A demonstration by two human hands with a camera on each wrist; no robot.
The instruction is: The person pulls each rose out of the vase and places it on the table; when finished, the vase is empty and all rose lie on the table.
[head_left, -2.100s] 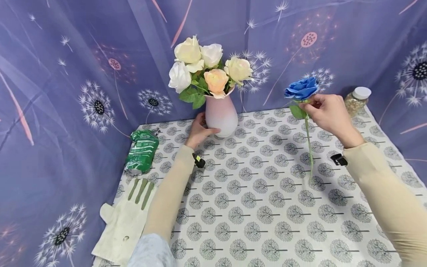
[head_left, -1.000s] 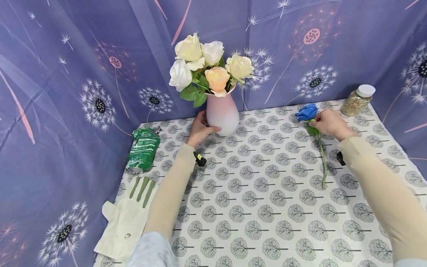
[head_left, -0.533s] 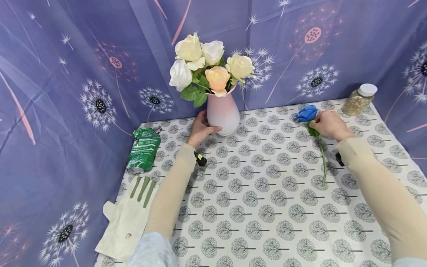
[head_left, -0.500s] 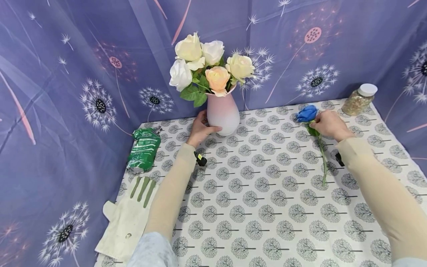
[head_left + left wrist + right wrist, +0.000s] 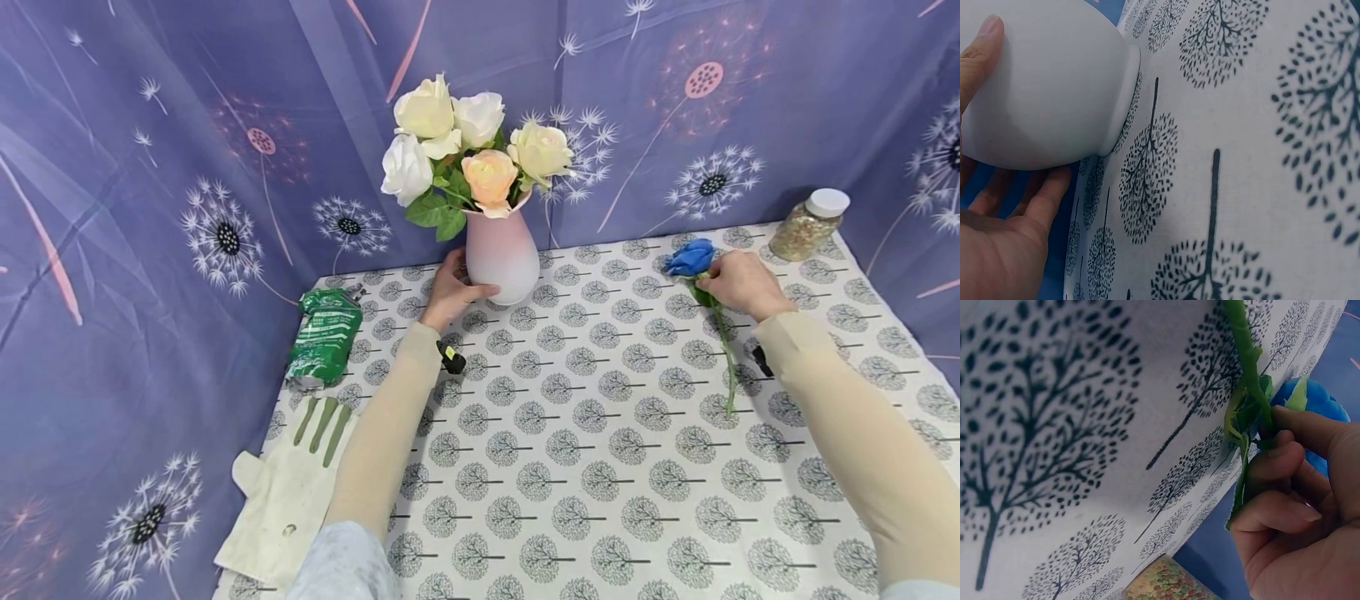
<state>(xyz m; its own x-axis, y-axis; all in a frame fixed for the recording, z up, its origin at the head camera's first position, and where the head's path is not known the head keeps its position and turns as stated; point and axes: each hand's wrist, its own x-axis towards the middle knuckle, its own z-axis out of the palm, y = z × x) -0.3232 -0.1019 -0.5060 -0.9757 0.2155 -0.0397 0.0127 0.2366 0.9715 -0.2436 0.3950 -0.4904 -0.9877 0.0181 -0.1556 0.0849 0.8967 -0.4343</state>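
Observation:
The pink and white vase stands upright with several white, cream and peach roses in it. My left hand curls round the vase's lower left side; in the left wrist view, thumb and fingers of the hand lie on either side of the white base. At the right, my right hand pinches the blue rose just below its bloom, and the stem points toward the front, low over the cloth. The right wrist view shows thumb and fingers on the green stem.
A jar with a white lid stands at the back right, close to my right hand. A green pouch and a pale glove lie along the left edge. The tree-patterned cloth covers the table; a purple curtain hangs behind.
My right hand has come down toward the cloth with the blue rose, moving slightly right; over the last half second it has barely moved. My left hand stays at the vase.

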